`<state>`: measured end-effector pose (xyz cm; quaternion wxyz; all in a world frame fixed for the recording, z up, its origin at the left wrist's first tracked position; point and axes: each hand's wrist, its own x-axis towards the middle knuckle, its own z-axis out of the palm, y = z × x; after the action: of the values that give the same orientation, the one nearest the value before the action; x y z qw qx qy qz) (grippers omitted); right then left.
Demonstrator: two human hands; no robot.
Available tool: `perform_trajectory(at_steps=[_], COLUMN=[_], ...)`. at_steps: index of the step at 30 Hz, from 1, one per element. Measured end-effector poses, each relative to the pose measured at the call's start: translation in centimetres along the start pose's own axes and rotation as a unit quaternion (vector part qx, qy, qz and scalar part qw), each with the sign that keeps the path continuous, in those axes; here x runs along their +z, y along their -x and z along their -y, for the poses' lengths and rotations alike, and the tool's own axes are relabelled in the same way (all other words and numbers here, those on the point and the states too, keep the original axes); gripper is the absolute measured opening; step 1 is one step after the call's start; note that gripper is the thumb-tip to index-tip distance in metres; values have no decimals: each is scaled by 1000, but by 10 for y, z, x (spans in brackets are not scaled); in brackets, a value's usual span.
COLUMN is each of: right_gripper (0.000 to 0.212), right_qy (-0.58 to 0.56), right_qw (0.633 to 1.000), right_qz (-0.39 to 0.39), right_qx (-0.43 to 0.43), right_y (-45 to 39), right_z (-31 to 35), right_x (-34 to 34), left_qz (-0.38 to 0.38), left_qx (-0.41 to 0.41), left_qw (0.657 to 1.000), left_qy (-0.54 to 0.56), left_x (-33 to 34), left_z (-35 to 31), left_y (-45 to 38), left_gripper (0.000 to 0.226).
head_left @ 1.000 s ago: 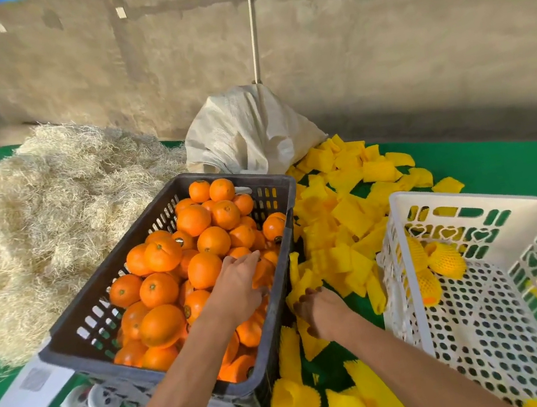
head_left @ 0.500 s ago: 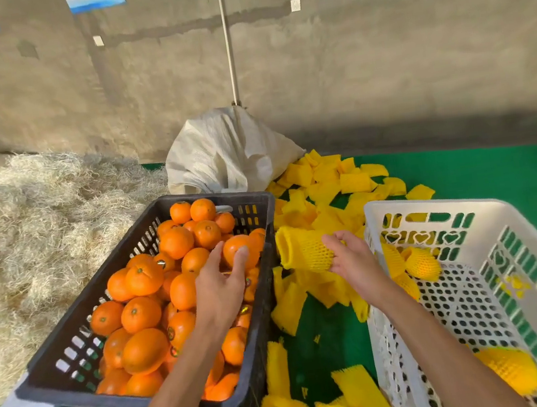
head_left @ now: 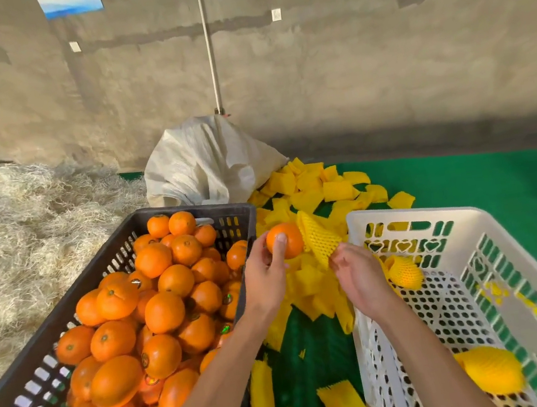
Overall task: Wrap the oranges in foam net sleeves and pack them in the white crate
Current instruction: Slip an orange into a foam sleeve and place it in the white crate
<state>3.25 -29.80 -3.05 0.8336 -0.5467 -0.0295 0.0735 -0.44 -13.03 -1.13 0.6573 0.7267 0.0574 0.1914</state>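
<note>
The left hand holds one orange between thumb and fingers, raised above the gap between the two crates. The right hand pinches the lower end of a yellow foam sleeve; the sleeve's upper end touches the right side of the held orange. The orange is not yet inside the sleeve.

To the left of the left hand stands the dark crate, filled with loose oranges. To the right of the right hand stands the white crate. It contains a wrapped orange just beyond the right hand and another wrapped orange beside the right forearm.

Below and beyond both hands, spare sleeves lie scattered on the green mat. A white sack lies beyond them. A heap of straw lies far left of the left hand.
</note>
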Motion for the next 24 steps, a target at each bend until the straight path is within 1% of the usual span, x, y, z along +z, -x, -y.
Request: perform_trajectory(at_steps=[2, 4, 6, 8, 9, 10, 11, 13, 15, 17, 19, 22, 24], right_gripper=[17, 20, 15, 14, 18, 26, 28, 24, 23, 16, 10, 26, 35], right_qy=[37, 69, 87, 92, 85, 79, 76, 90, 139, 182, 175, 102, 58], right_qw=[999, 995, 993, 991, 990, 991, 992, 990, 980, 974, 979, 990, 992], right_qz=[-27, -66, -84, -100, -105, -100, -80, -34, -41, -56, -58, -83, -102], right_qx=[-4, -8, 2, 16, 29, 43, 62, 105, 138, 121, 83, 58, 49], right_y=[-10, -14, -16, -15, -15, -15, -16, -18, -17, -12, -7, -2, -1], right_z=[-12, -22, -27, -27, -26, -27, -29, -35, -39, -41, -42, -39, -35], right_x=[-9, -13, -11, -9, -8, -9, -9, -7, -7, -6, -4, 1, -2], left_qz=[10, 24, 36, 21, 7, -6, -17, -24, -23, -14, 3, 42, 59], left_qx=[-15, -45, -72, -74, -74, -77, -82, -94, -96, -97, -124, -201, -217], left_qw=[1000, 998, 995, 995, 995, 995, 994, 991, 991, 993, 989, 964, 957], left_qy=[22, 45, 65, 65, 63, 65, 73, 93, 89, 69, 82, 168, 183], left_x=[3, 2, 0, -2, -3, -5, -6, -7, -6, -3, -3, -2, -1], left_z=[5, 8, 9, 12, 13, 15, 17, 19, 20, 21, 20, 16, 15], left_y=[-2, -6, -9, -12, -14, -16, -18, -20, -20, -19, -19, -18, -17], left_gripper=[51, 52, 54, 55, 55, 57, 58, 59, 59, 59, 59, 55, 53])
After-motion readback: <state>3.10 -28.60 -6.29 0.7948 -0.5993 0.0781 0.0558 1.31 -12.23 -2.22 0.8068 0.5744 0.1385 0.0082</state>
